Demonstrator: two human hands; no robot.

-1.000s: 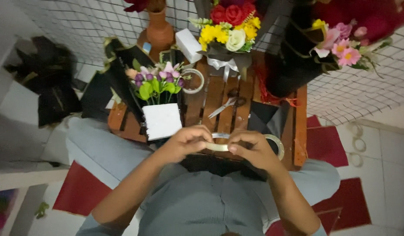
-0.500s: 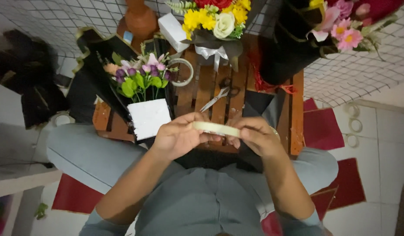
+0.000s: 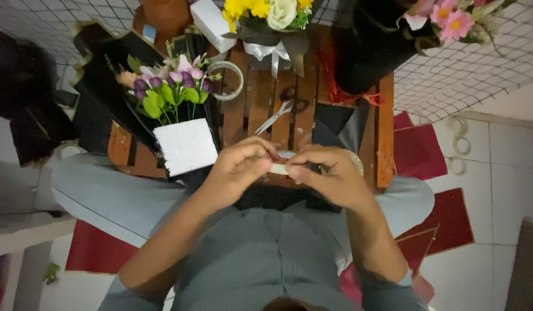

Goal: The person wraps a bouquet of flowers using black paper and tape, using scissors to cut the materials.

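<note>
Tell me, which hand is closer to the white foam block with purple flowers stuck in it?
Left. The left hand sits just right of the white foam block, nearly touching its lower corner. The right hand is farther away, beyond the left hand.

A low brown wooden slat table stood on the white tile floor. Silver scissors lay on its middle. A white foam block held small purple and pink flowers beside black wrapping paper. A yellow and white bouquet with a silver bow stood at the far edge. Dark red paper sheets lay on the floor.
</note>
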